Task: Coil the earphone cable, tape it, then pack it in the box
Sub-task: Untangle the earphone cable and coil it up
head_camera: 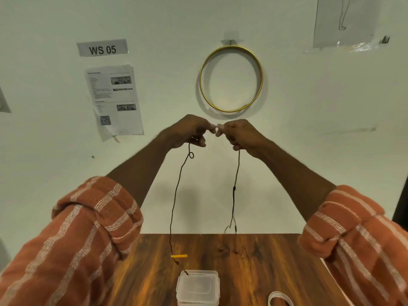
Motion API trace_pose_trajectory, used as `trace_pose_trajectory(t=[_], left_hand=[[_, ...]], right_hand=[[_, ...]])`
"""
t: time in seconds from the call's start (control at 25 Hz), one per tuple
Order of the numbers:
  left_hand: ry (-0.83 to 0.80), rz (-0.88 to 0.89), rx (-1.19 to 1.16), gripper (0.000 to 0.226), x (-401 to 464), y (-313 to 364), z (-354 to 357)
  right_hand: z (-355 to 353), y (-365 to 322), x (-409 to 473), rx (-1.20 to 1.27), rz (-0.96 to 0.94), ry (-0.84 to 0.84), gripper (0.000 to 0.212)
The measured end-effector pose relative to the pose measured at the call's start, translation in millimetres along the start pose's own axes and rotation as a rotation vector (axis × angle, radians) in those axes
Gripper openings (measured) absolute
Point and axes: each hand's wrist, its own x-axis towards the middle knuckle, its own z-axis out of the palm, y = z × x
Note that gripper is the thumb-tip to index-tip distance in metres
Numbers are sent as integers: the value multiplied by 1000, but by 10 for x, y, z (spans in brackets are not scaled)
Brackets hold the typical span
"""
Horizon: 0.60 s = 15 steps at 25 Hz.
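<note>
Both hands are raised in front of the wall, fingertips almost touching. My left hand (191, 131) and my right hand (238, 134) each pinch the thin black earphone cable (176, 195). One strand hangs from the left hand with a small loop near the top and a yellow tag (179, 256) near its lower end. A second strand drops from the right hand, carries an inline piece, and splits just above the table. A clear plastic box (198, 288) with its lid on stands on the wooden table (265, 261) below. A white tape roll (280, 298) lies right of the box.
The wall behind holds a gold ring (231, 78) on a hook, a "WS 05" label (102, 49), a printed sheet (114, 100) and a drawing at the top right. Orange striped sleeves fill both lower corners.
</note>
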Motion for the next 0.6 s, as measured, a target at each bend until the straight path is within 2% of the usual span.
trace_pose_trajectory(t=[0.08, 0.2, 0.28, 0.36, 0.44, 0.6], left_hand=[[-44, -67, 49, 9, -106, -187, -157], [-53, -174, 100, 10, -290, -524, -461], [25, -209, 54, 14, -402, -704, -629], [118, -197, -63, 20, -472, -795, -736], [151, -142, -174, 22, -466, -746, -736], [102, 15, -275, 27, -307, -352, -556]], right_hand=[[-174, 55, 9, 26, 8, 119, 30], [-473, 152, 14, 236, 112, 383, 31], [-642, 225, -14, 390, 161, 559, 33], [-747, 306, -49, 440, 178, 629, 32], [-752, 363, -87, 385, 220, 544, 29], [-599, 406, -128, 194, 328, 181, 28]])
